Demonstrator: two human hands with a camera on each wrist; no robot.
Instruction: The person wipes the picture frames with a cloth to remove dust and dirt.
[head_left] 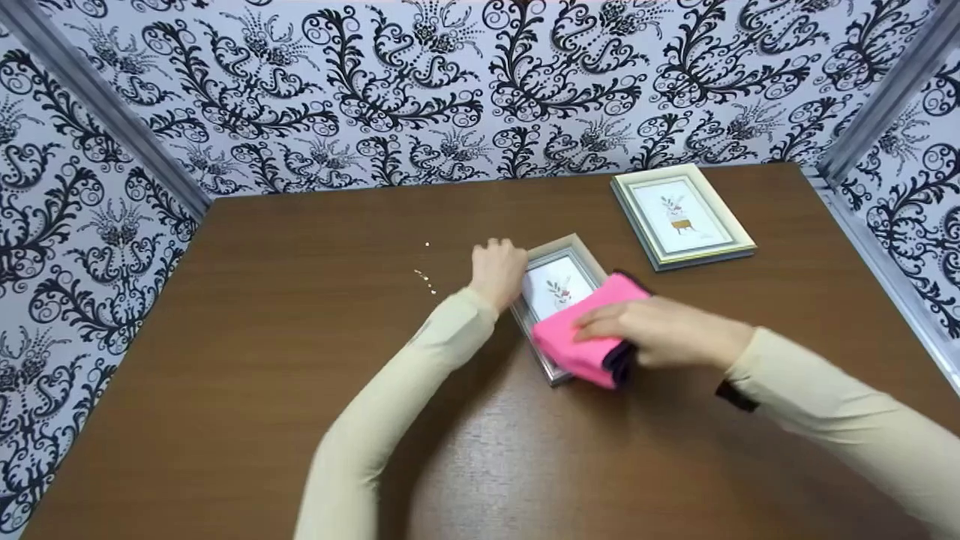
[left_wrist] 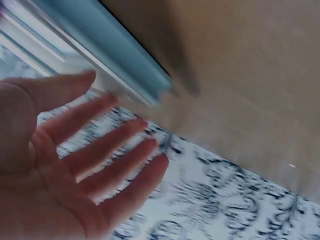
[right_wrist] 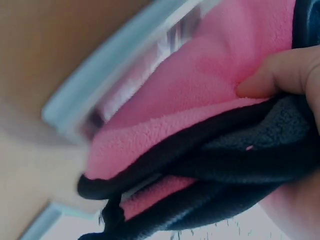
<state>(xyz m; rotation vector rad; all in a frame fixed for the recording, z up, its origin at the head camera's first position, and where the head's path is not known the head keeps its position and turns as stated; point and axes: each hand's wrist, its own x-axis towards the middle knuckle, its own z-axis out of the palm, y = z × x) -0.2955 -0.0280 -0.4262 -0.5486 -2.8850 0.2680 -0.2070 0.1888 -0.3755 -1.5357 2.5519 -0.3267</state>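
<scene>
A silver-edged picture frame [head_left: 562, 285] lies slanted on the brown table, its print showing a small plant-like drawing. My right hand [head_left: 637, 328] grips a folded pink cloth [head_left: 577, 327] with dark trim against the lower right part of the frame. In the right wrist view, the thumb presses into the pink cloth [right_wrist: 200, 75] beside the frame's edge [right_wrist: 100, 75]. At the frame's upper left side is my left hand [head_left: 499, 271]. The left wrist view shows its fingers [left_wrist: 125, 150] spread and nearly straight by the frame's side [left_wrist: 115, 45]; firm contact is unclear.
Farther back on the right lies a cream picture frame [head_left: 731, 214], apparently stacked on another. Small pale specks [head_left: 427, 281] are scattered on the table [head_left: 300, 337] left of my left hand. Patterned black-and-white panels [head_left: 420, 90] stand behind and at both sides.
</scene>
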